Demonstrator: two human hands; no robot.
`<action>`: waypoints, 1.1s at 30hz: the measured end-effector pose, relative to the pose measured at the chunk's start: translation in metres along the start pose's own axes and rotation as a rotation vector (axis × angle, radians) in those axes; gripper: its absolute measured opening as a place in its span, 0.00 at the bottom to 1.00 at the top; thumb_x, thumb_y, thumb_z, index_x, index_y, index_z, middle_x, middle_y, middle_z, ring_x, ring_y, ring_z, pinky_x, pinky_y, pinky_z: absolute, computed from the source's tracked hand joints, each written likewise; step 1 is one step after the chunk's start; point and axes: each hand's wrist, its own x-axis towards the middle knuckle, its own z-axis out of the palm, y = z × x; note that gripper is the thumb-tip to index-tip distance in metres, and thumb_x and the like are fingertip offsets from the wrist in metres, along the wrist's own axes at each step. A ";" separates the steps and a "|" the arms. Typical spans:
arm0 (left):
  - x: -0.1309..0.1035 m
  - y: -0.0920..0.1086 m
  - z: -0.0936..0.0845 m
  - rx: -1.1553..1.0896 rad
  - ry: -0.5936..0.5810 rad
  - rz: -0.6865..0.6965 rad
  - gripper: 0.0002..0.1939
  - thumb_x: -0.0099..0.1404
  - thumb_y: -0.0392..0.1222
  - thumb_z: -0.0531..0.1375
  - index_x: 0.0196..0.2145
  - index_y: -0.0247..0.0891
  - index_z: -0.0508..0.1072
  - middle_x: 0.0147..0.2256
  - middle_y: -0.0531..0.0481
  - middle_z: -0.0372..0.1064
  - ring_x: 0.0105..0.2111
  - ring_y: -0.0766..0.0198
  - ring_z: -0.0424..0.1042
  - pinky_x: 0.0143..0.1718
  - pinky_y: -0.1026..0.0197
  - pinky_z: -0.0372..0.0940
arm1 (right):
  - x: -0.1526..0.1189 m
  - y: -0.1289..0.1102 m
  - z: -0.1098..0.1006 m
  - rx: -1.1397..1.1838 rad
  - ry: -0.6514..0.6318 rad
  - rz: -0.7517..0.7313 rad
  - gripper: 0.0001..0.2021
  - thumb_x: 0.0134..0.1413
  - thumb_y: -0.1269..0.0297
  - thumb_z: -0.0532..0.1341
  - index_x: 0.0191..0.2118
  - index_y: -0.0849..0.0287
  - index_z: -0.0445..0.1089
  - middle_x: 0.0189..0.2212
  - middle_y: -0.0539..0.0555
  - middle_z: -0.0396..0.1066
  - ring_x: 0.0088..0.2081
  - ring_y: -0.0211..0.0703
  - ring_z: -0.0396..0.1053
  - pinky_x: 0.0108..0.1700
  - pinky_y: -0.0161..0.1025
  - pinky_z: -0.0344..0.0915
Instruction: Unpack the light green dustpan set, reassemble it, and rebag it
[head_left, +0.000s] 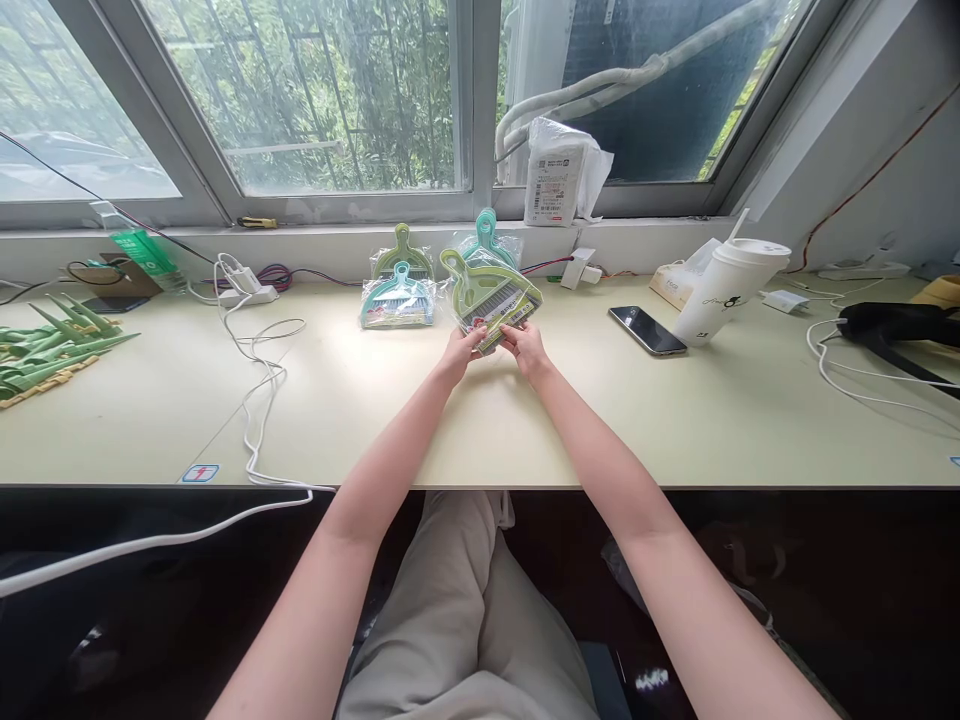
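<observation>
Between my two hands is a green mini dustpan and brush set (491,292) in clear wrapping, tilted, with its handle up to the left. My left hand (460,354) grips its lower left edge. On its lower right edge, the fingers of my right hand (526,348) are closed. Behind it a teal dustpan set (487,236) leans near the wall, partly covered by the one I hold. To the left stand another wrapped teal set (398,300) and, behind that, a green set (403,250).
A phone (647,331) and a white lidded cup (731,290) with a straw stand to the right. White cables (259,400) run across the table (360,400) at left and over its front edge. Green pointed pieces (60,345) lie far left. A wrapped box (559,180) sits on the sill.
</observation>
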 end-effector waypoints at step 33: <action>0.007 0.019 -0.034 -0.268 0.290 -0.161 0.14 0.57 0.31 0.59 0.43 0.33 0.72 0.31 0.46 0.75 0.29 0.61 0.75 0.32 0.61 0.73 | -0.014 -0.011 -0.005 -1.940 -0.057 -0.723 0.16 0.64 0.70 0.55 0.55 0.54 0.67 0.56 0.64 0.62 0.54 0.58 0.56 0.48 0.49 0.56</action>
